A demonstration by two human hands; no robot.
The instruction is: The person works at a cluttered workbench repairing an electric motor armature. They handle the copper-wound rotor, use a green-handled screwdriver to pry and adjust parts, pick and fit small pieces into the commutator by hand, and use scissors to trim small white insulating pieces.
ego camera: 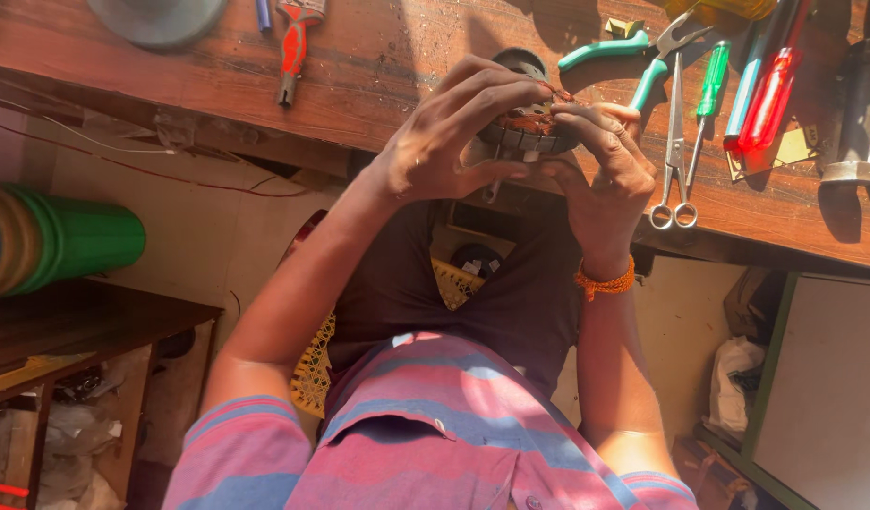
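Observation:
Both my hands hold a small round motor stator with copper-coloured winding, just above the front edge of a wooden workbench. My left hand curls over its top and left side, fingertips on the winding. My right hand, an orange thread band at its wrist, grips the stator's right side from below. Most of the stator is hidden by the fingers.
On the bench to the right lie teal-handled pliers, steel scissors, a green screwdriver and a red one. A red-handled tool and a grey round disc lie at far left. Stacked green buckets sit low left.

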